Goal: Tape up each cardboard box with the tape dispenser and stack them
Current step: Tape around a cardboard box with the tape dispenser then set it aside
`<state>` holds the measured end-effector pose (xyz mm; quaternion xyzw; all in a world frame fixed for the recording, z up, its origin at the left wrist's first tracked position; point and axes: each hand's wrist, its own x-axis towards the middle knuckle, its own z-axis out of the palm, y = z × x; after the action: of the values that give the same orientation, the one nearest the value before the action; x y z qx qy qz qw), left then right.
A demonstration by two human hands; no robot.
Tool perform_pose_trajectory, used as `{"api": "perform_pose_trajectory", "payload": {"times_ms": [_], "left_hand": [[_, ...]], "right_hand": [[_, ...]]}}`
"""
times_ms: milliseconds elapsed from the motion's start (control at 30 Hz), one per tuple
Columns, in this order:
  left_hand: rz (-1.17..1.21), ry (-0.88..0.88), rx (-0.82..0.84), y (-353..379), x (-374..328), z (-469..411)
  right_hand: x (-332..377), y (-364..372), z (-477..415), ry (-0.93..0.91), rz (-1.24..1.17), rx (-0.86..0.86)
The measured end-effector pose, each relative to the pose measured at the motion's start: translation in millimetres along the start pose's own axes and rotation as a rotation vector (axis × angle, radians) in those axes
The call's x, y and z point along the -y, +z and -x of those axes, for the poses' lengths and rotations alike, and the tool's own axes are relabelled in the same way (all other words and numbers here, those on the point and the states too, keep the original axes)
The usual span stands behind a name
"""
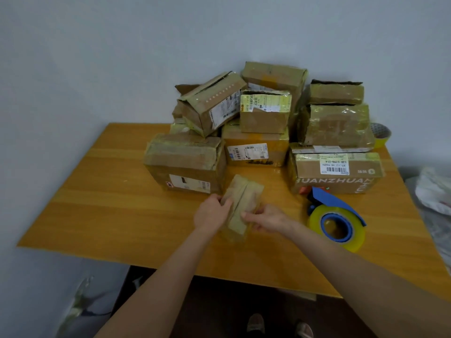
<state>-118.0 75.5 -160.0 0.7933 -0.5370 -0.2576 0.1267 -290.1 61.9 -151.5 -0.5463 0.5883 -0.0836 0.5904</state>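
At front-centre of the desk [109,191], a small cardboard box [244,198] sits btw both hands, somewhat blurred. The left hand [212,213] grips its left side, fingers curled over the edge. The right hand [266,219] pinches the near right edge w/ its fingertips. The top flaps look folded in, seam down the middle, no fresh strip visible across it, so the step is prob. squaring up and holding the flaps closed ahead of taping. Just right of the hands the tape dispenser [336,220] lies on its side on the desk, untouched: blue frame, clear-yellowish roll. Next move, likely: left hand pins the flaps flat while the right lets go, takes the dispenser and runs tape along the seam. The box looks light, so w/o pinning it may slide.

Room: pale grey wall [97,57] at left and behind; the desk is orange wood-grain. At its back is a loose pile of boxes [256,113], most glossy w/ tape, some tilted, approx 2–3 high. Behind the pile's right end sits a spare tape roll [380,135]. Far right, off the desk, is a white plastic bag [434,191].
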Motion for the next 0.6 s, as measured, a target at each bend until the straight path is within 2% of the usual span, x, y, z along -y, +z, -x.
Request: {"api": "perform_pose_trajectory", "payload": {"times_ms": [67,133,267,333,400,500,600], "left_hand": [[-0.106,-0.018,-0.030,-18.3,13.2,-1.7],[-0.202,-0.073,-0.025,-36.2,28.7,-2.7],[-0.302,-0.203,0.052,-63.4,64.3,1.4],[-0.276,-0.249,0.058,-72.7,79.0,5.9],[-0.193,-0.281,-0.017,-78.7,89.4,9.3],[-0.106,-0.304,-0.110,-84.8,91.3,14.3],[-0.102,-0.289,-0.201,-89.1,79.5,16.7]], "right_hand": [[11.6,23.6,-5.5,-0.047,0.029,0.045],[26.7,48.6,-9.3,-0.056,0.161,0.094],[42.1,93.1,-17.6,-0.054,0.288,0.217],[44.5,108.5,-20.3,-0.126,0.248,0.210],[52.5,119.4,-23.5,-0.197,0.184,0.200],[73.1,125.5,-28.8,-0.189,0.143,0.231],[84.8,115.2,-33.8,-0.241,0.249,0.167]]}}
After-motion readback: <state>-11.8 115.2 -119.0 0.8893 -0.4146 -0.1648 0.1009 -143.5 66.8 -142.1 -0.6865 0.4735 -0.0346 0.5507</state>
